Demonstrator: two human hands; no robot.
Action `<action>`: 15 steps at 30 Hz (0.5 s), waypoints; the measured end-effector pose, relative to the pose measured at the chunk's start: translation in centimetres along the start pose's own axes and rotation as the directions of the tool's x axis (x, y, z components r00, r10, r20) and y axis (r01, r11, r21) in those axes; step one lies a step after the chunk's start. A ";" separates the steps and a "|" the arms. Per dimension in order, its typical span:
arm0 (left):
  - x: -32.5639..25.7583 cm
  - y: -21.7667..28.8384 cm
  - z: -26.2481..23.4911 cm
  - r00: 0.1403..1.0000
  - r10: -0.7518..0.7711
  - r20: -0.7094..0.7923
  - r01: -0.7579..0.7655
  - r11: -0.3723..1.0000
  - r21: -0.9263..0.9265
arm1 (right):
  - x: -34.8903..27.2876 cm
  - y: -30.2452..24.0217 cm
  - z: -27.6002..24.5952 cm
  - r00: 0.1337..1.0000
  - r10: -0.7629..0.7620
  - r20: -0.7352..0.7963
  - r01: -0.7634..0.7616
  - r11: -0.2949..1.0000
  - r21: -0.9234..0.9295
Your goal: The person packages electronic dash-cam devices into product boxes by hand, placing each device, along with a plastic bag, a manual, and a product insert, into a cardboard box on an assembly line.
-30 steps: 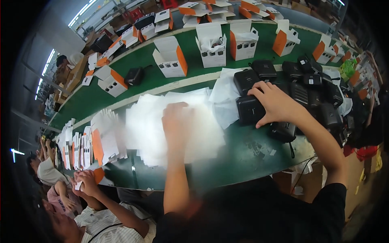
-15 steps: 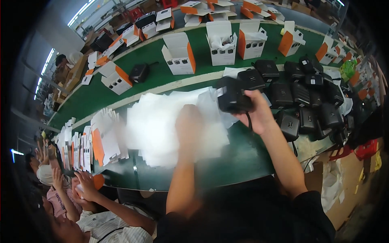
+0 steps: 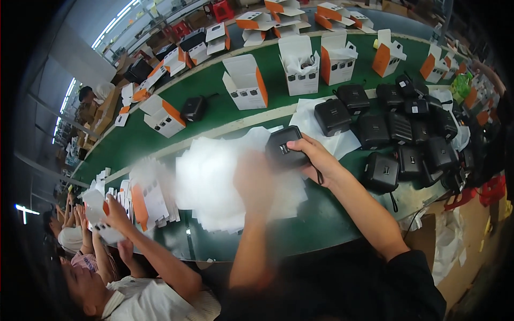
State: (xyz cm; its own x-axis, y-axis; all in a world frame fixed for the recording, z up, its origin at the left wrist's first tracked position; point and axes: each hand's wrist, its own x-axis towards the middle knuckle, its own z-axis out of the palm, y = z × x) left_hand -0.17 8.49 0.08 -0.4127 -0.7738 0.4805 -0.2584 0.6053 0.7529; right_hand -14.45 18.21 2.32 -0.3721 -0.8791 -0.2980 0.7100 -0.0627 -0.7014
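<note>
My right hand (image 3: 319, 161) grips a black, boxy case with rounded corners (image 3: 286, 148), thumb on its flat face and a wrist strap hanging by the palm. My left hand (image 3: 256, 182) is smeared by motion just left of the case, above a stack of thin white sheets (image 3: 206, 179); its fingers cannot be made out. Right of the case, another black case (image 3: 332, 116) rests on a loose white sheet (image 3: 348, 142). Beyond it, several similar black cases (image 3: 373, 131) crowd the right side of the table.
White-and-orange boxes (image 3: 245, 88) stand with raised flaps along a green conveyor (image 3: 209, 120) beyond the table. One black case (image 3: 193, 108) lies among them. Flattened cartons (image 3: 152, 195) are stacked at left, where a co-worker's hand (image 3: 116, 215) holds a box (image 3: 101, 219).
My right hand has brought the black case left and nearer the sheets, turning its flat face up. My left hand stays blurred over the stack. The co-worker at left now holds up a box.
</note>
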 end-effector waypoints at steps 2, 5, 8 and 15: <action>-0.2 0.0 -0.4 0.997 0.082 -0.007 -0.082 0.997 0.010 | 0.7 0.3 0.0 1.000 -0.013 -0.014 0.013 0.999 -0.041; -0.8 1.0 -0.5 0.994 0.087 0.063 -0.087 0.996 -0.010 | 1.7 1.3 0.8 0.985 -0.166 -0.043 0.152 0.962 -0.226; -1.5 0.4 0.9 0.986 -0.096 0.136 0.120 0.975 -0.188 | 2.4 3.0 2.0 0.902 -0.431 -0.022 0.381 0.819 -0.429; 2.1 -2.3 0.2 0.866 -0.449 0.222 0.481 0.621 -0.620 | 3.3 2.9 3.1 0.940 -0.337 0.046 0.332 0.880 -0.340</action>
State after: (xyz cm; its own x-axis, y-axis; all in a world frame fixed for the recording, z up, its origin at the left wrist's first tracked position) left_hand -0.57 5.49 -0.75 -0.4353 -0.9000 -0.0216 0.1826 -0.1118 0.9768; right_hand -11.75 13.69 1.25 -0.5617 -0.8272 -0.0137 0.2981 -0.1870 -0.9361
